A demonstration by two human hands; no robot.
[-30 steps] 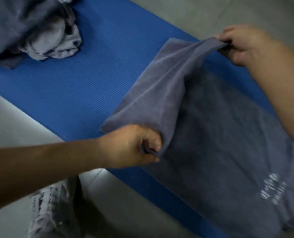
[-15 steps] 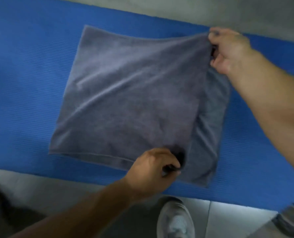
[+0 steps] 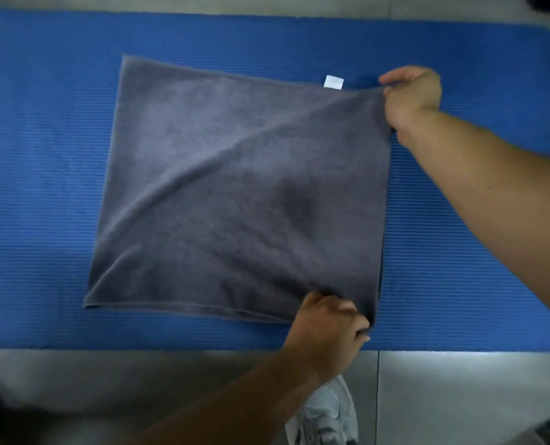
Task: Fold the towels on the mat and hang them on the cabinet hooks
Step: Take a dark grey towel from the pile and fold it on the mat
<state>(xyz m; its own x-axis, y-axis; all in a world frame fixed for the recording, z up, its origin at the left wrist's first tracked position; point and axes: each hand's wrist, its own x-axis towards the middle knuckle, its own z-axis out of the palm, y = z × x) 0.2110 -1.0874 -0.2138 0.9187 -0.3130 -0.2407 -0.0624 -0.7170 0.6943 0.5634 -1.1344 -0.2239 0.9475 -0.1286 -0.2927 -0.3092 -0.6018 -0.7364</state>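
Note:
A grey towel [image 3: 235, 194] lies folded in half on the blue mat [image 3: 42, 187], nearly square, with a white label [image 3: 334, 81] sticking out at its far edge. My left hand [image 3: 328, 329] pinches the towel's near right corner at the mat's front edge. My right hand [image 3: 411, 91] grips the far right corner, slightly lifted so a crease runs diagonally across the cloth. The cabinet hooks are out of view.
Grey floor tiles [image 3: 460, 396] run along the mat's near side, with a white sneaker [image 3: 325, 412] just below my left hand. The mat's right end [image 3: 549, 91] is bare blue. A strip of grey floor [image 3: 267, 4] shows beyond the mat.
Both hands carried the towel's free edge to the right over the lower layer. The top layer now covers it fully, and the view shifted away from the pile of other towels.

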